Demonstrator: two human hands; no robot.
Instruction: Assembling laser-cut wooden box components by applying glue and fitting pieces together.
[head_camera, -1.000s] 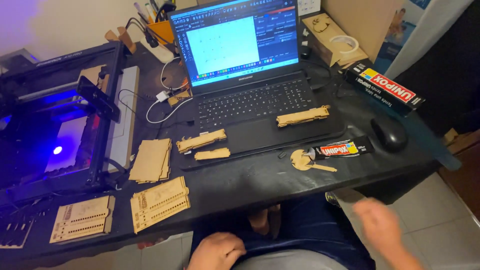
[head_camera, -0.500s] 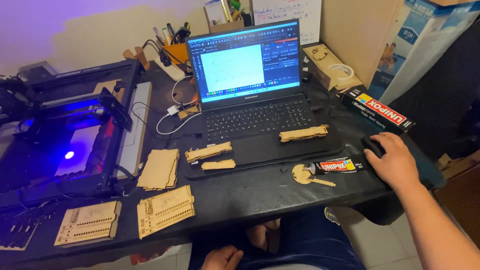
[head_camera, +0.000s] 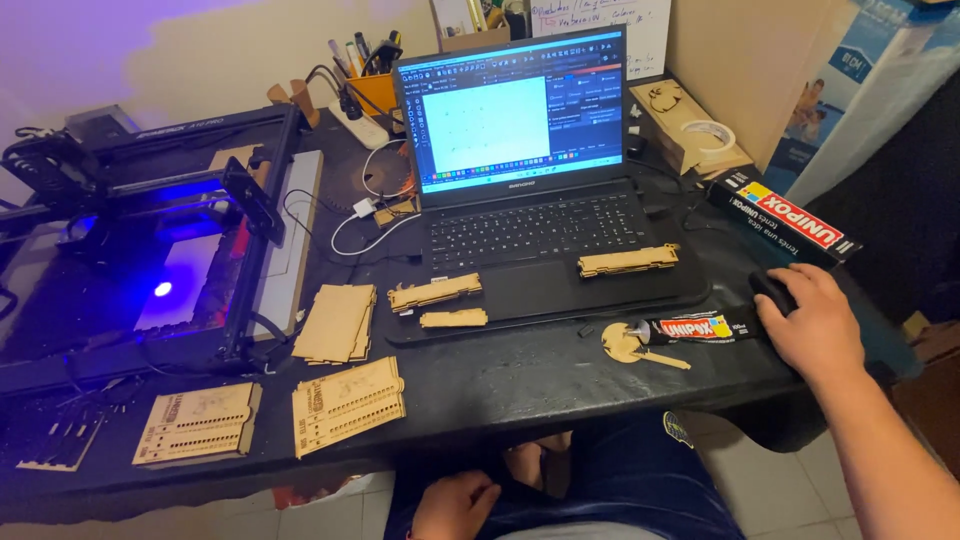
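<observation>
Right hand (head_camera: 815, 325) over black mouse (head_camera: 772, 290) (glue tube (head_camera: 695, 327) just beside)

Home hobby workshop (dim-lit): laser engraver (head_camera: 150, 240), laptop (head_camera: 530, 180), cut wooden pieces (head_camera: 345, 400).

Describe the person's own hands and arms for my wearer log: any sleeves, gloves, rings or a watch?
Both hands are bare: no gloves. The right hand and its forearm show no sleeve, watch or bracelet, and no ring is visible. Of the left hand only the knuckles and fingers show at the bottom edge, with no ring visible; its wrist and arm are out of view.
</observation>
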